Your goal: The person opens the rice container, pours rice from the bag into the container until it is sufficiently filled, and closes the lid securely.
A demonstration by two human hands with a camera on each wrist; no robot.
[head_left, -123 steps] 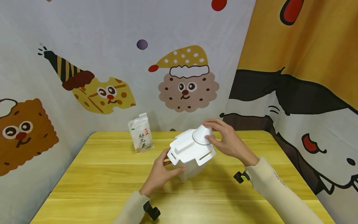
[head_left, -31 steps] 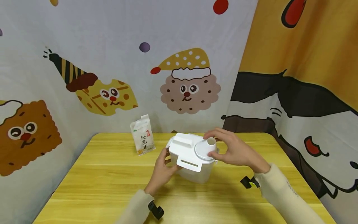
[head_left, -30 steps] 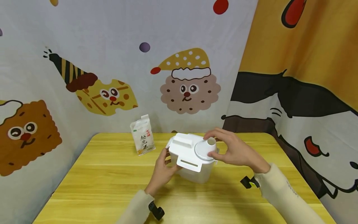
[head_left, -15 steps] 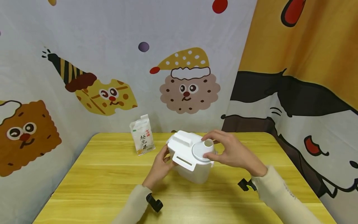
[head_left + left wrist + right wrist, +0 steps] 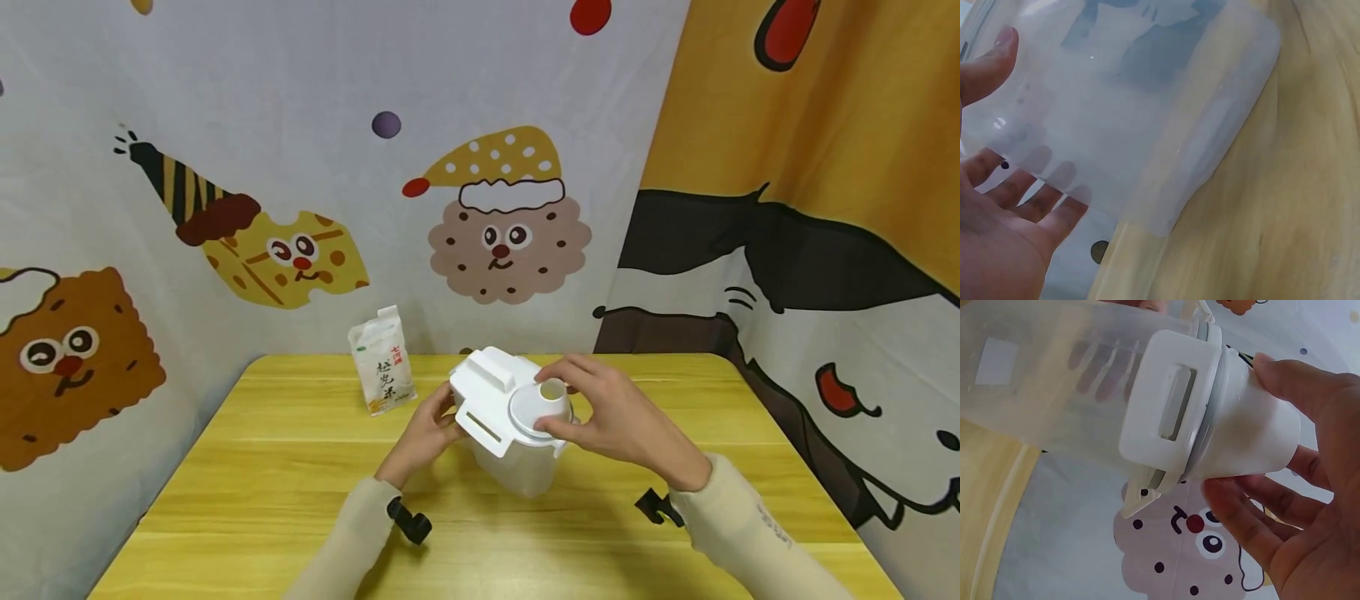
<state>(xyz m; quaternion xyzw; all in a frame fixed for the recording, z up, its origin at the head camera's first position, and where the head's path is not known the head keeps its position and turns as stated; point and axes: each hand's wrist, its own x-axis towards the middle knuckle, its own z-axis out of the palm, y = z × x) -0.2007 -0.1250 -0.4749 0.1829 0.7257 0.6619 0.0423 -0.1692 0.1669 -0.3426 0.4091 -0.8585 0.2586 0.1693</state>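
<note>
The right hand (image 5: 618, 408) holds the cap (image 5: 527, 408), thumb on one side and fingers on the other, the grip only as wide as the cap's narrow end. I have the left hand (image 5: 429, 429) round the bin (image 5: 517, 471) at the end away from the cap, thumb and fingers on opposite faces; in the left wrist view the fingertips show through the cloudy plastic.

The cap sits on the lid (image 5: 468, 387), beside its raised bar (image 5: 491, 368), and the lid covers the bin's mouth. A slotted clip (image 5: 474, 435) juts out from the lid's edge, so I judge that side unlatched. The bin is tilted over the table (image 5: 285, 492); I can't tell whether its base touches the wood.

I read the step in hand as working the cap against the lid, though whether it is being turned, pressed or pulled I can't say. The next move, to my mind, calls for a firm left hand on the bin while the right works square to the cap, since the tilt could make it bind.

Farther out, the rice bag (image 5: 382, 362) stands at the back left, well apart, before the printed cloth (image 5: 300, 158).
</note>
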